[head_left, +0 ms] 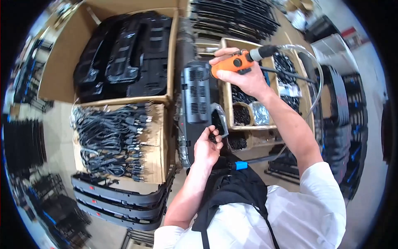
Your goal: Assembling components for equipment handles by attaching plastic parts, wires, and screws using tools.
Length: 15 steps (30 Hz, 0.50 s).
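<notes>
The right grip [250, 81] grasps the orange power driver [237, 63] at one o'clock in view; rigid, probably weighty, best held round its body. Whether the half-curled left grip [206, 146] holds anything, I cannot tell.

Workshop, assembly-line type, small factory floor look. Evidence: orange power tool [233, 64] at 1 o'clock, clear hose [321, 79] at 2. Sectioned parts tray [253, 128] at 2 o'clock, small black pieces [241, 115] in bulk. Parts in repeat lots: big cardboard box [62, 70] at 10–11 full of black molded parts [151, 54], heap of black plug-ended cables [110, 139] at 9, stacked dark housings [120, 197] between 7 and 8, bundled black bars [234, 18] just past 12, piled dark panels [340, 97] near 3. Bare greyish floor [58, 128] out at 9.
</notes>
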Motion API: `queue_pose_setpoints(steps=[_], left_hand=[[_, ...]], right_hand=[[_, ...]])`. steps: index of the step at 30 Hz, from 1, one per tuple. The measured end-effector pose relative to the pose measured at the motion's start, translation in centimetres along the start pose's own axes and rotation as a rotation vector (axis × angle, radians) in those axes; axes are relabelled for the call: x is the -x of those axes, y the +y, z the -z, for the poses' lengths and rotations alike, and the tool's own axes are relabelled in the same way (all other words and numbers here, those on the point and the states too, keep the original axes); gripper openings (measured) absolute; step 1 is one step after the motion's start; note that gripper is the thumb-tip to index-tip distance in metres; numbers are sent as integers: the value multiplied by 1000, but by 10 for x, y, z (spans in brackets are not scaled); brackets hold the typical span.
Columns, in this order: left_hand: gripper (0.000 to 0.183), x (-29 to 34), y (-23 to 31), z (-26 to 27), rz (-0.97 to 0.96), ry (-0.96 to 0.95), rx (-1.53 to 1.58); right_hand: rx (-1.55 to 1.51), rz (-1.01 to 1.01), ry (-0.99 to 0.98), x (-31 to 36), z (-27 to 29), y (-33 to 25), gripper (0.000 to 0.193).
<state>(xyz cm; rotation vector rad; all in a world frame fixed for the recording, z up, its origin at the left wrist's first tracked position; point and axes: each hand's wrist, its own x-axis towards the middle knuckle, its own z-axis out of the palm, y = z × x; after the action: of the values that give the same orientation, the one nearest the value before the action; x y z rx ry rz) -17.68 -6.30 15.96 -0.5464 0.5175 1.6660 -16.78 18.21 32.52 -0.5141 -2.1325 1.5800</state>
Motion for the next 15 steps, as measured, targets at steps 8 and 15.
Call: queue_pose_setpoints(steps=[8,15], left_hand=[[21,-33,-76,5,278,114,-657],[28,-123,-144,49,476,152,-1241]], right_hand=[[-32,-65,341,169,97,-6,49],[-79,-44,526,254,172,3,53]])
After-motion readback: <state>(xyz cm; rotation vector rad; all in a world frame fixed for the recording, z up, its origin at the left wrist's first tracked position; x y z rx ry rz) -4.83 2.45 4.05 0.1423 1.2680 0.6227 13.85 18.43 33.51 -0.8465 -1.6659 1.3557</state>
